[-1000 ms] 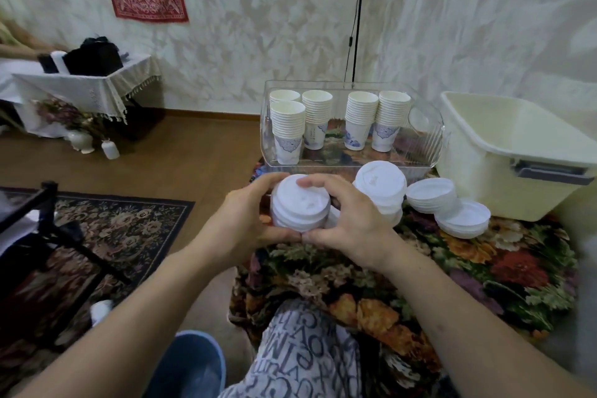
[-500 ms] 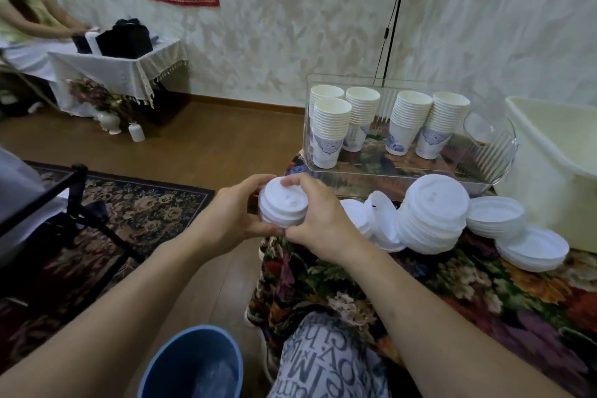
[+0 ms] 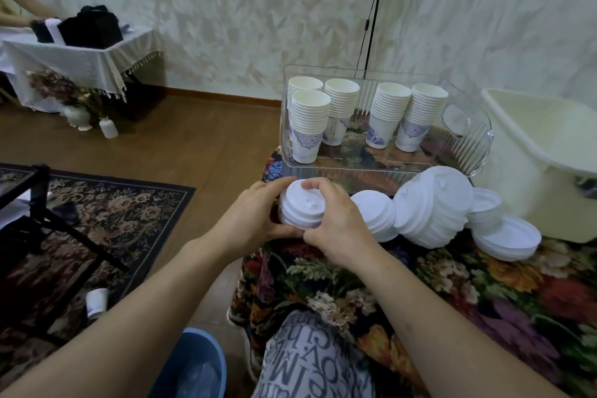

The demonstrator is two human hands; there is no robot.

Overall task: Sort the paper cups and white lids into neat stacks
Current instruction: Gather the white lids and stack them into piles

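Observation:
A short stack of white lids [image 3: 302, 206] is held between both hands at the near-left corner of the floral table [image 3: 484, 287]. My left hand [image 3: 250, 218] grips its left side and my right hand [image 3: 336, 220] curls over its top and right side. More white lids lie to the right: a low pile [image 3: 376, 213], a tall leaning stack [image 3: 434, 205], and flatter piles [image 3: 507, 237]. Several stacks of paper cups [image 3: 363, 116] stand upright in a clear plastic tray [image 3: 465, 139] behind.
A cream plastic tub [image 3: 542, 165] stands at the far right. A blue bucket [image 3: 193, 365] sits by my knee. One paper cup [image 3: 96, 302] lies on the patterned rug [image 3: 122, 220] beside a black stand [image 3: 38, 203]. A person is at a draped side table at far left.
The view shifted left, and both hands kept their grip on the lid stack, which now sits lower by the table's corner. The right hand's fingers moved further over its top.

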